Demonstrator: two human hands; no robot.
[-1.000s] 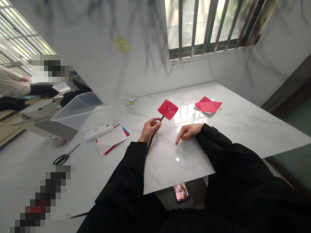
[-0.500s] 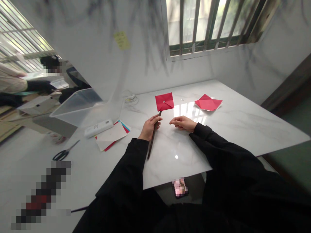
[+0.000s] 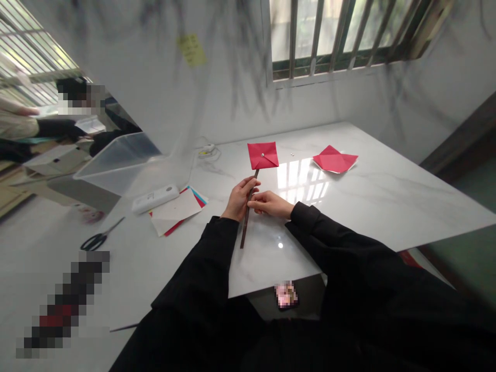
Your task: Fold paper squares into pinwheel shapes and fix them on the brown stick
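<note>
A red paper pinwheel [image 3: 262, 155] is pinned to the top of a dark stick [image 3: 245, 227]. My left hand [image 3: 238, 198] is closed round the stick a little below the paper. My right hand [image 3: 270, 203] has come in from the right, and its fingers pinch the same stick just beside the left hand. The stick stands tilted over the white marble table [image 3: 380, 196], its lower end near the table's front edge. A second folded red paper [image 3: 334, 159] lies flat on the table to the right.
A stack of coloured paper sheets [image 3: 176, 212], a white remote-like box [image 3: 155, 199] and a clear plastic bin [image 3: 124, 163] are at the left. Scissors [image 3: 98, 239] lie further left. Another person sits in the far left background. A barred window is above the table.
My right hand moved left from the table surface to the stick and took hold of it beside my left hand. The pinwheel's paper turned and the stick rose more upright.
</note>
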